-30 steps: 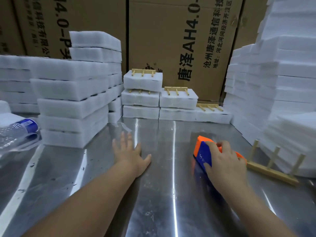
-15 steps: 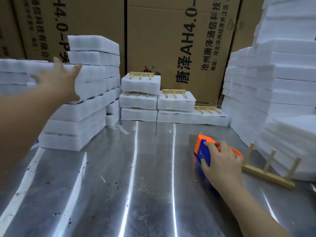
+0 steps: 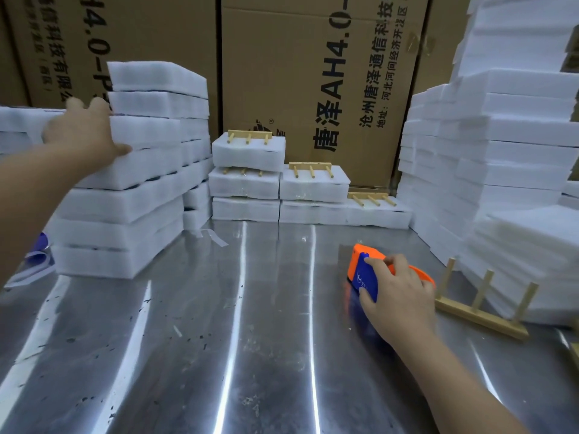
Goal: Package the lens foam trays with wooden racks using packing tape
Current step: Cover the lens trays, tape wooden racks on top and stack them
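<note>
My left hand [image 3: 83,133] rests on the top white foam tray [image 3: 144,133] of the near left stack, fingers over its top and thumb against its front face. My right hand [image 3: 398,292] grips an orange and blue tape dispenser [image 3: 365,267] that sits on the steel table [image 3: 219,339]. A loose wooden rack [image 3: 482,305] with three upright pegs lies just right of that hand. At the back middle stand several taped foam packs [image 3: 247,151] with wooden racks on top.
Tall stacks of white foam trays [image 3: 501,158] fill the right side, and more rise behind the left stack. Brown cardboard boxes [image 3: 313,73] wall off the back. A strip of tape [image 3: 213,238] lies on the table near the left stack.
My left hand rose from flat on the table to the top tray of the left stack and settled onto it. My right hand stayed on the tape dispenser.
</note>
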